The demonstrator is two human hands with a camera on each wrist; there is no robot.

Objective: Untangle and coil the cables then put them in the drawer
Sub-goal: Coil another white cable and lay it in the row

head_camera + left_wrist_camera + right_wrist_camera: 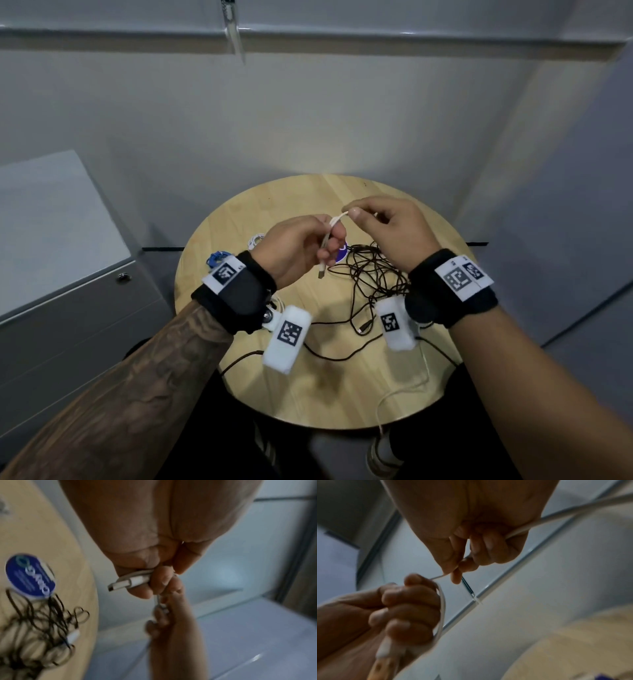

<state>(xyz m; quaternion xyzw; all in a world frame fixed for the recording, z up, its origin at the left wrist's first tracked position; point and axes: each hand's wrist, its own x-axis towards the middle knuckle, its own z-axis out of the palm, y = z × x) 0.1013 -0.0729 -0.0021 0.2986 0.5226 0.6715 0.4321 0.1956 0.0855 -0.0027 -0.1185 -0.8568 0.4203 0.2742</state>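
Hands grip white cable (337, 219): left (301, 250), right (387, 233); left wrist alone shows plug (126, 584).

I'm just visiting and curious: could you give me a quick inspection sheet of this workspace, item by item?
Surface: round wooden table, pale top, against grey walls.
Job's things: white cable held in the air by both hands, its USB plug sticking out of the left fist; tangled black cable lying on the table.
Clutter: blue round sticker beside the black tangle; small blue bundle and small white coil at the table's far left.
Grippers: left hand grips the white cable's plug end; right hand pinches the same cable.
Cables: the white cable's slack trails off the table's near edge.
Surroundings: grey drawer cabinet at left, drawers closed.
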